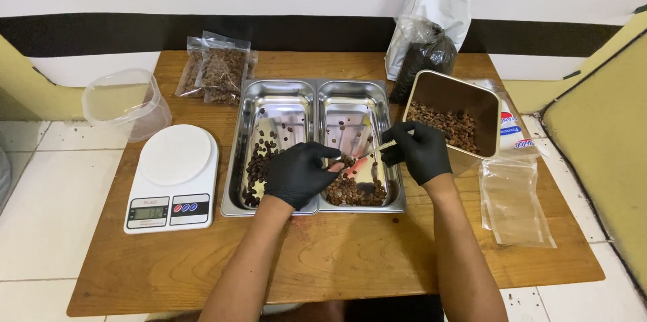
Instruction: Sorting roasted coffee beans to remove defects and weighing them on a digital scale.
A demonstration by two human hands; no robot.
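Both my hands wear black gloves and work over two steel trays set side by side. My left hand (298,173) rests on the divide between the left tray (278,91) and the right tray (354,89), its fingertips among the brown beans (353,192). My right hand (418,149) pinches metal tweezers (370,152) whose tips point down at the beans in the right tray. More beans (257,166) lie in the left tray.
A tilted steel container of beans (450,123) leans at the right. A white kitchen scale (174,178) and a clear plastic tub (127,102) stand at the left. Bagged beans (219,75), a dark bag (421,54), and empty clear pouches (515,202) lie on the wooden table (350,261).
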